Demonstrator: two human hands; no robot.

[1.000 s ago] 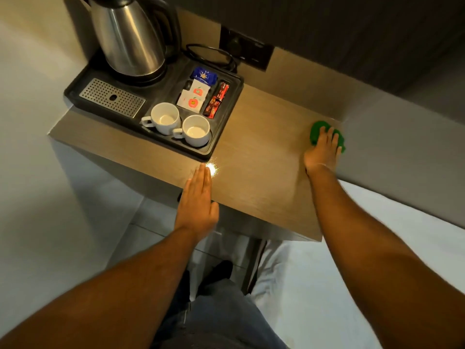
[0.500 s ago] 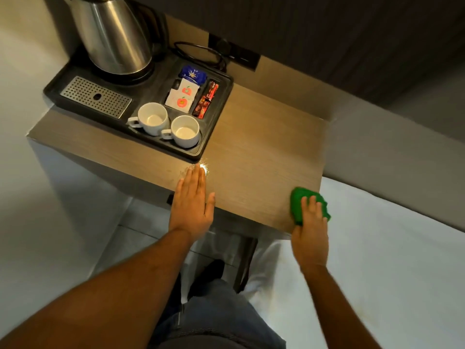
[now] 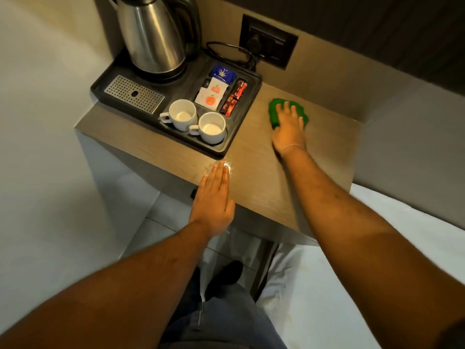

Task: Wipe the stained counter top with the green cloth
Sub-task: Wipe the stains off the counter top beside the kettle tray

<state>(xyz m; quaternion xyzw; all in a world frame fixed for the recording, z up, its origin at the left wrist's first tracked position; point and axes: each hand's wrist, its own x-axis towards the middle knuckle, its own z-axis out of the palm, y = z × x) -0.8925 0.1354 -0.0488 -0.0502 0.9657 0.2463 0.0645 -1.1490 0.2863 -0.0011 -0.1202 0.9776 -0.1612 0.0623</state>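
Currently our right hand (image 3: 289, 129), fingers spread, presses the green cloth (image 3: 275, 114) flat on the counter top (image 3: 264, 172), centre-right; our left hand (image 3: 214, 197) rests open, holding nothing, lower centre.

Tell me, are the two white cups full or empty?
Empty. Both cups stand upright in the tray, and their pale inner bottoms show with no liquid in them.

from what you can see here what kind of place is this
Most likely a hotel room. A black tray on a small wooden counter holds a steel kettle, two white cups and drink sachets, and a white-sheeted bed sits right beside the counter.
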